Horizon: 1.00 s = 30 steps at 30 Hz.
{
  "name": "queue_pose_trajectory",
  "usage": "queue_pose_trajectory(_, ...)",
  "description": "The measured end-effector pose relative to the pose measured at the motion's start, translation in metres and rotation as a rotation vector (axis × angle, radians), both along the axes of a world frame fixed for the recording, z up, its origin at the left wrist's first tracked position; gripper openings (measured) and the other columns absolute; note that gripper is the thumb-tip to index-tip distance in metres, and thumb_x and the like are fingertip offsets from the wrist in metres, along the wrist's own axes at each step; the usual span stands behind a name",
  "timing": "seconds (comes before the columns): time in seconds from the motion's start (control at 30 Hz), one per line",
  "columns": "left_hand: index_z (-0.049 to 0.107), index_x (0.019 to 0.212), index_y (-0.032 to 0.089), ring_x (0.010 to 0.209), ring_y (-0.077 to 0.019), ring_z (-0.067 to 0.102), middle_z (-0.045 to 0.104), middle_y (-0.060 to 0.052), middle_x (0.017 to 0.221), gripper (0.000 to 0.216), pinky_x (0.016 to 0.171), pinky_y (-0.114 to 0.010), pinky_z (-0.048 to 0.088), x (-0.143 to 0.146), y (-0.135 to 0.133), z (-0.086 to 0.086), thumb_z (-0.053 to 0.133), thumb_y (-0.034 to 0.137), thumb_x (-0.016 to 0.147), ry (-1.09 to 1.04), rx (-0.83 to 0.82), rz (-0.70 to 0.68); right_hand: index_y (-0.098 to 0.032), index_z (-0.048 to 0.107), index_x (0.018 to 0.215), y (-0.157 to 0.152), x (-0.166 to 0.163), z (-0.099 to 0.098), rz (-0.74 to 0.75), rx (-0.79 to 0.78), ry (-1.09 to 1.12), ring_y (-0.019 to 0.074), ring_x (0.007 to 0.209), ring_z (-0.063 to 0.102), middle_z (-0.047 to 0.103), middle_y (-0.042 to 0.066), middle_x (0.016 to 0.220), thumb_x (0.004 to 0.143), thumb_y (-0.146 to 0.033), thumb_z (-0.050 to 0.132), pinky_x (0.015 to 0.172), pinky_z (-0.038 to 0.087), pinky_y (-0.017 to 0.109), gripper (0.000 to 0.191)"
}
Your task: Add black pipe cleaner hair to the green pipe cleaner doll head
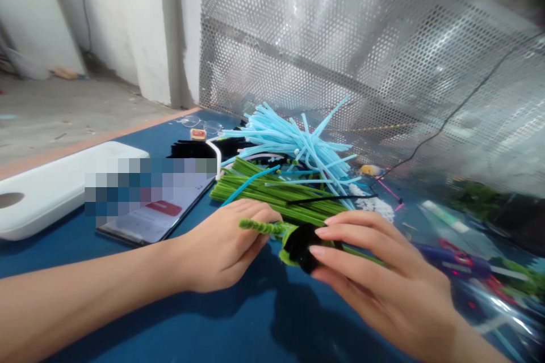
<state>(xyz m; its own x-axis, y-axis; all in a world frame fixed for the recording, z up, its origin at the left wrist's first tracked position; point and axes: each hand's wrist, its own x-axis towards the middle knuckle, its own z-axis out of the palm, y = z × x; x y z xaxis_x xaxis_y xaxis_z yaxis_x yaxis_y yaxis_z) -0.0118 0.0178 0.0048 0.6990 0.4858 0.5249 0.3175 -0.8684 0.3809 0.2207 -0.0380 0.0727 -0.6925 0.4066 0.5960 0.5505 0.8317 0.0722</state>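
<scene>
Between my hands, above the blue tabletop, is a black and green pipe cleaner figure [303,247] with a coiled green stem sticking out to its left. My left hand [232,244] is closed near that coiled stem, its fingertips partly hidden behind it. From the other side my right hand [374,264] pinches the black part with its fingers. Just beyond lies a bundle of green pipe cleaners [255,184], with one black pipe cleaner [327,199] across it. Farther back is a loose pile of light blue pipe cleaners [298,136].
At the left lie a phone [157,204] and a long white case [76,181]. Black pipe cleaners [191,149] and glasses [202,123] are at the back. White beads [374,204] and a dark blue tool [455,261] sit at the right. A perforated metal panel [340,39] stands behind.
</scene>
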Motion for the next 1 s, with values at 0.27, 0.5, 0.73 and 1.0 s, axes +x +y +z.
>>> queue_pose_trajectory(0.27,0.046,0.108,0.016,0.085,-0.0221,0.054,0.057,-0.009,0.094,0.021,0.078,-0.037,0.044,-0.001,-0.001,0.002,0.034,0.014,0.091,0.003,-0.002,0.000,-0.013,0.067,0.100,-0.003,-0.005,-0.004,0.011,0.023,0.147,0.0182,0.094,0.065,0.069,0.008,0.096,0.075,-0.005,0.069,0.085,0.057,0.031,0.026)
queue_pose_trajectory(0.5,0.046,0.110,0.017,0.083,-0.0216,0.056,0.058,-0.008,0.094,0.022,0.074,-0.035,0.044,0.000,-0.003,0.005,0.035,0.014,0.091,0.037,-0.010,0.009,-0.011,0.069,0.096,-0.005,-0.008,-0.002,0.008,0.038,0.137,0.0149,0.096,0.065,0.070,0.008,0.096,0.074,-0.003,0.070,0.093,0.053,0.024,0.023)
queue_pose_trajectory(0.73,0.044,0.113,0.017,0.082,-0.0207,0.056,0.059,-0.008,0.093,0.024,0.072,-0.033,0.045,0.000,-0.003,0.003,0.037,0.013,0.090,0.043,0.049,0.041,-0.013,0.069,0.096,-0.009,-0.012,-0.002,-0.020,0.051,0.147,0.0159,0.090,0.067,0.073,0.006,0.089,0.076,-0.005,0.068,0.085,0.058,0.025,0.022)
queue_pose_trajectory(1.0,0.045,0.114,0.014,0.082,-0.0219,0.055,0.058,-0.009,0.095,0.026,0.070,-0.035,0.044,0.000,-0.007,0.005,0.037,0.012,0.090,0.051,0.070,0.033,-0.014,0.070,0.095,-0.014,-0.013,0.002,-0.145,0.101,0.080,0.0132,0.086,0.068,0.070,0.008,0.096,0.078,-0.013,0.068,0.088,0.055,0.018,0.017)
